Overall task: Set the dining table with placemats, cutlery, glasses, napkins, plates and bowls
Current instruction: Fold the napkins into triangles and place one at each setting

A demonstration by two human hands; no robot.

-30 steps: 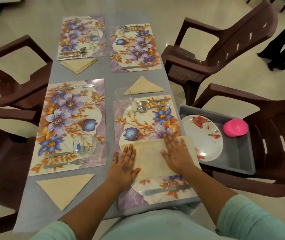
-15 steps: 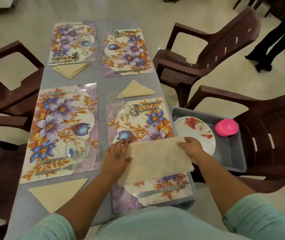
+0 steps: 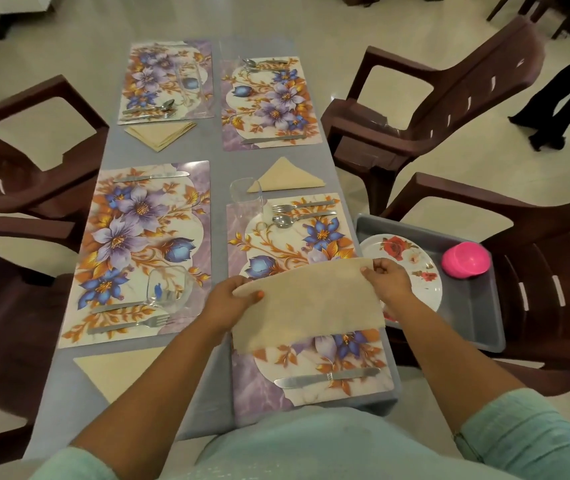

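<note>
A beige napkin (image 3: pixel 306 306) hangs lifted above the near right floral placemat (image 3: pixel 308 386). My left hand (image 3: pixel 230 301) pinches its upper left corner and my right hand (image 3: pixel 389 280) pinches its upper right corner. That placemat carries a knife (image 3: pixel 325 377) near me, a fork (image 3: pixel 302 206) and spoon (image 3: pixel 301 218) at its far end, and a clear glass (image 3: pixel 245 199). The near left placemat (image 3: pixel 138 251) holds a glass (image 3: pixel 169 287), a fork (image 3: pixel 127 323) and a knife (image 3: pixel 152 176). A folded triangular napkin (image 3: pixel 117 372) lies by it.
A grey tub (image 3: pixel 477 306) on the right chair holds a flowered plate (image 3: pixel 411 268) and a pink bowl (image 3: pixel 465 259). Two more set placemats (image 3: pixel 269 102) lie at the far end with napkins (image 3: pixel 285 178). Brown plastic chairs (image 3: pixel 432 95) ring the grey table (image 3: pixel 217 393). A person's legs (image 3: pixel 560 91) stand far right.
The napkin lay flat under both palms; my hands slid to its far corners and lifted it off the placemat.
</note>
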